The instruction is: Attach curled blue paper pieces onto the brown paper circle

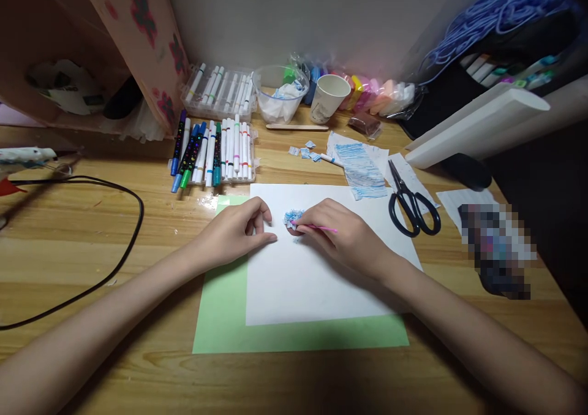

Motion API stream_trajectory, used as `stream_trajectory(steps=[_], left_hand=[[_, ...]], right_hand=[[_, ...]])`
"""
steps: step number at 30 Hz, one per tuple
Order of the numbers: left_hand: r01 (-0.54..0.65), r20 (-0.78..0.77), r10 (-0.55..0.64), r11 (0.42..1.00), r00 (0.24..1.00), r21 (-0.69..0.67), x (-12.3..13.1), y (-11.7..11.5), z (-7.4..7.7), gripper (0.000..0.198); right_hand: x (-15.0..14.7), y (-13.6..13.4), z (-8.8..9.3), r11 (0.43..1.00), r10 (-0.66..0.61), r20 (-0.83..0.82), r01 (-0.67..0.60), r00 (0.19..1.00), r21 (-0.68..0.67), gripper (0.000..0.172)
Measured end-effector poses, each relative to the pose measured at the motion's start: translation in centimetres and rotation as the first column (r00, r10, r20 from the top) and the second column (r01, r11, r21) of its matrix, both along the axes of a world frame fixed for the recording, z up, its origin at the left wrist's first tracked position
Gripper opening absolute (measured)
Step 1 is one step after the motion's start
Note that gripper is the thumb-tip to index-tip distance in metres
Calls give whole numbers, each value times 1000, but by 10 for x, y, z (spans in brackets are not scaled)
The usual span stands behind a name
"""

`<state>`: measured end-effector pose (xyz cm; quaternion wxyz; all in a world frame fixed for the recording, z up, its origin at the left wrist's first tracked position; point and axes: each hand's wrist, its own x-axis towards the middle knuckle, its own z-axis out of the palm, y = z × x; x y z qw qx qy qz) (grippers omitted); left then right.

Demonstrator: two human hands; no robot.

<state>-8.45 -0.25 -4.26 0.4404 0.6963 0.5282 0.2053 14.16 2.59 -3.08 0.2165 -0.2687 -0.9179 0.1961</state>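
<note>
My right hand (337,228) pinches a thin pink stick (327,228), whose tip is at a small clump of blue-and-white paper bits (292,217). Something brown shows under the clump; my right fingers partly hide both. They are over a white sheet of paper (321,286), which lies on a light green sheet (225,317). My left hand (241,228) rests at the left edge of the white sheet, thumb and fingers apart and curved, holding nothing. A small gap separates it from the clump.
Black-handled scissors (411,203) lie at the right, beside blue-coloured paper (362,167) and small cut squares (304,152). Markers (225,151), a plastic cup (281,99), a paper cup (329,98) and a wooden stick (296,127) stand or lie behind. A black cable (138,219) curves at left.
</note>
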Motion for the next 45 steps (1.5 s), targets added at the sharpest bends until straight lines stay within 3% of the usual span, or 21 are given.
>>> stream_trajectory(steps=[10,18,24,32,39,45], left_hand=[[8,-26,-7,1000,1000,27,1,-3,0,21],[56,-180,-17,975,983,216,22,-5,12,21],[-25,-252,99,959,963,283,44,-1,12,30],[-55,-273,112,976,955,210,44,2,10,24],[-194,-12,194,981,981,-20,39,5,14,19],[-273,164,295,951,941,-143,32,2,23,18]], right_hand=[[-11,1,-4,977,-206,-51,208,977,36,16],[0,-5,2,968,-251,-217,251,943,-27,11],[13,-6,-5,929,-368,-272,363,889,-68,14],[22,-5,-13,896,-444,-318,421,837,-143,16],[24,-3,-15,873,-487,-359,430,796,-229,16],[29,6,-16,876,-482,-364,448,797,-180,10]])
